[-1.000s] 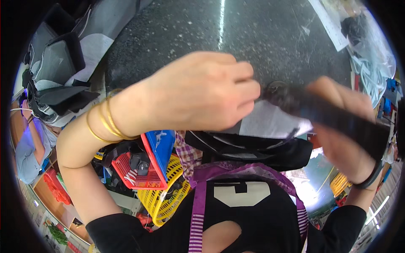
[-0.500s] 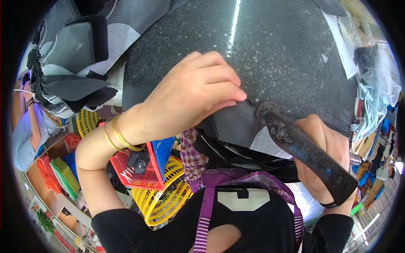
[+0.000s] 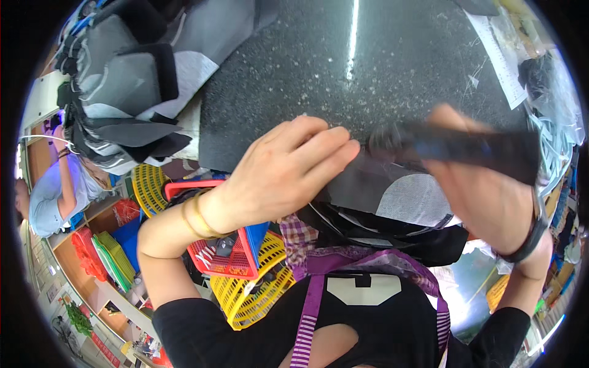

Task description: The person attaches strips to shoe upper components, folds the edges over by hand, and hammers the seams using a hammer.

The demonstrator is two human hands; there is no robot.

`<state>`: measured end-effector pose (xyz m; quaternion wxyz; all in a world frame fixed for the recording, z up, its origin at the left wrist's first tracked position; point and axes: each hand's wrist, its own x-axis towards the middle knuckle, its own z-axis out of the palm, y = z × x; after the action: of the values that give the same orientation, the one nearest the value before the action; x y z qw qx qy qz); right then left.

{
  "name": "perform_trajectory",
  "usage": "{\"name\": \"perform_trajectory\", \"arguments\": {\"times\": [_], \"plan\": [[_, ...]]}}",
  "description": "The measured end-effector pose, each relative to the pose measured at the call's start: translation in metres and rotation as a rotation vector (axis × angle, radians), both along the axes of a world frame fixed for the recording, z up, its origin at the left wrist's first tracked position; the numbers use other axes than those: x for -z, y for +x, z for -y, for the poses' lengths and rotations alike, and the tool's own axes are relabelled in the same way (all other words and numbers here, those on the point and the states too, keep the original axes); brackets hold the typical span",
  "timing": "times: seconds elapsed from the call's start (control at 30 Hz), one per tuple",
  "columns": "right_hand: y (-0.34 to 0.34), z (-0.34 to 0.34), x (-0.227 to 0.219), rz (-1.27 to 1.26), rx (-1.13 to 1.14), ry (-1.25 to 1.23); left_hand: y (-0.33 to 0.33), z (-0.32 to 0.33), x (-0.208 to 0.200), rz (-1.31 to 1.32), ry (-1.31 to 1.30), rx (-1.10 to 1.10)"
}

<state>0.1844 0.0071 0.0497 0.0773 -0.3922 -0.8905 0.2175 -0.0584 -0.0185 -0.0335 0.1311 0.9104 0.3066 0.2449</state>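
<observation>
Head cam: R hand [image 3: 475, 193] grips dark tool [image 3: 469, 150], long axis L-R, head leftward; L hand [image 3: 288, 168] grip unclear.

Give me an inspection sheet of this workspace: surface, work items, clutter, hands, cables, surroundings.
Surface: dark speckled tabletop, white paper strip along its right side.
Work items: grey piece with a pale patch at the near edge; dark tool, motion-blurred.
Clutter: heap of grey and black pieces at left; pale blue strips at right.
Hands: left hand at the grey piece, grip unclear; right hand closed around the dark tool.
Cables: thin white cord-like line at far left, nature unclear.
Surroundings: red basket and yellow basket at lower left; another person beyond.
</observation>
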Motion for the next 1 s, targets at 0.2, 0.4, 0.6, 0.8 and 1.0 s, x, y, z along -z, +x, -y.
{"name": "perform_trajectory", "arguments": {"times": [0.2, 0.4, 0.6, 0.8, 1.0], "plan": [[-0.012, -0.017, 0.001, -0.081, -0.119, -0.232, -0.007, 0.007, 0.0, -0.003, -0.083, -0.078], [0.038, -0.084, 0.053, 0.149, -0.118, 0.542, 0.052, -0.01, -0.013, 0.159, 0.001, 0.161], [0.052, -0.01, 0.036, -0.175, -0.008, 0.236, 0.077, -0.016, -0.03, -0.003, 0.301, 0.109], [0.088, 0.027, 0.031, 0.147, -0.122, -0.133, 0.07, 0.012, -0.028, 0.008, -0.087, 0.137], [0.142, 0.019, 0.015, -0.295, 0.312, 0.358, 0.07, 0.015, -0.093, -0.005, 0.467, -0.161]]}}
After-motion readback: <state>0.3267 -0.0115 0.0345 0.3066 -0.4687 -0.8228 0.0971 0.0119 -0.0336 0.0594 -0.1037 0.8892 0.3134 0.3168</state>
